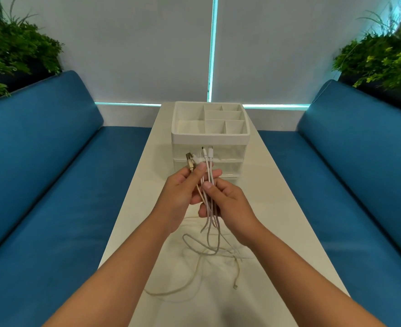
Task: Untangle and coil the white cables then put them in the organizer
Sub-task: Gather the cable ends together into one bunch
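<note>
Both hands are up over the table [277, 208]: left hand [183, 187] and right hand [227, 204] each curl around the bunch of white cables [207, 182], plug ends up, tails trailing in loops on the tabletop. Just behind sits the organizer [210, 135], its top compartments bare, clear drawers below.

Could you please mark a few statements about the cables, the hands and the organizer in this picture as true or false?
1. Both hands, left and right, grip the white cables. True.
2. A coiled cable already lies in the organizer. False: its visible top compartments are empty.
3. Loose cable ends trail on the table. True.
4. The organizer sits on the blue sofa. False: it stands on the table.
5. The connector ends point up, above the hands. True.
</note>
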`<state>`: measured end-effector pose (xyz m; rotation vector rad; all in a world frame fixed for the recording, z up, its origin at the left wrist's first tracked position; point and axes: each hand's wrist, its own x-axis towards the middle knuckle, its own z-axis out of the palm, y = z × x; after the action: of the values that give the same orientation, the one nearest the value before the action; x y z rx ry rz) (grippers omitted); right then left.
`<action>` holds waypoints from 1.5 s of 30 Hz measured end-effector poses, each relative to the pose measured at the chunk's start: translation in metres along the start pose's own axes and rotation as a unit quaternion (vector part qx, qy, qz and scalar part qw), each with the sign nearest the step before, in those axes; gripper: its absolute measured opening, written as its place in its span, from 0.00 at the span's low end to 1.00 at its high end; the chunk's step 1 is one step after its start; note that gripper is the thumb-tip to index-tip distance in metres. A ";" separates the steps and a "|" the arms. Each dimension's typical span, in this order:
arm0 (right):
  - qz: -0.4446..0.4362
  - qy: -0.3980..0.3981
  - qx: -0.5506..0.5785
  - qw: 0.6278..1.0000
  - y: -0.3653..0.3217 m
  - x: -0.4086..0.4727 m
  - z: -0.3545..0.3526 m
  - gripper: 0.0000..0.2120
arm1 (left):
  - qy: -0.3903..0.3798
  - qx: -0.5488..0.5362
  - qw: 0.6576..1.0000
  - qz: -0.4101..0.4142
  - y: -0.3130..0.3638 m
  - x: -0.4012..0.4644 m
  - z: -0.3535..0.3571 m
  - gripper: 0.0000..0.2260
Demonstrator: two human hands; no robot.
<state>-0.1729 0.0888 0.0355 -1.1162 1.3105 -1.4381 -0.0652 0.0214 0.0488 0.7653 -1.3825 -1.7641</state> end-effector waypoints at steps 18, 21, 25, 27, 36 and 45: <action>0.062 -0.076 -0.007 0.995 -0.023 0.014 -0.022 0.10 | -0.106 0.035 0.992 -0.060 0.008 0.012 -0.007 0.15; 0.066 -0.047 -0.010 0.997 -0.025 0.018 -0.024 0.11 | -0.107 0.021 0.993 -0.053 0.009 0.014 -0.009 0.15; 0.062 -0.023 -0.008 0.998 -0.028 0.020 -0.025 0.11 | -0.094 0.005 0.995 -0.039 0.009 0.015 -0.011 0.15; 0.054 -0.020 -0.012 0.998 -0.029 0.021 -0.025 0.11 | -0.087 0.005 0.996 -0.030 0.009 0.015 -0.011 0.14; -0.071 0.031 -0.078 0.994 -0.012 0.016 -0.012 0.09 | -0.073 -0.023 0.997 0.011 0.002 0.011 -0.003 0.14; -0.042 0.056 -0.051 0.996 -0.008 0.017 -0.011 0.08 | -0.034 -0.013 0.999 0.006 -0.003 0.013 -0.003 0.15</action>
<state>-0.1881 0.0751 0.0444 -1.1842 1.4452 -1.5293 -0.0702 0.0094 0.0451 0.6875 -1.4016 -1.8098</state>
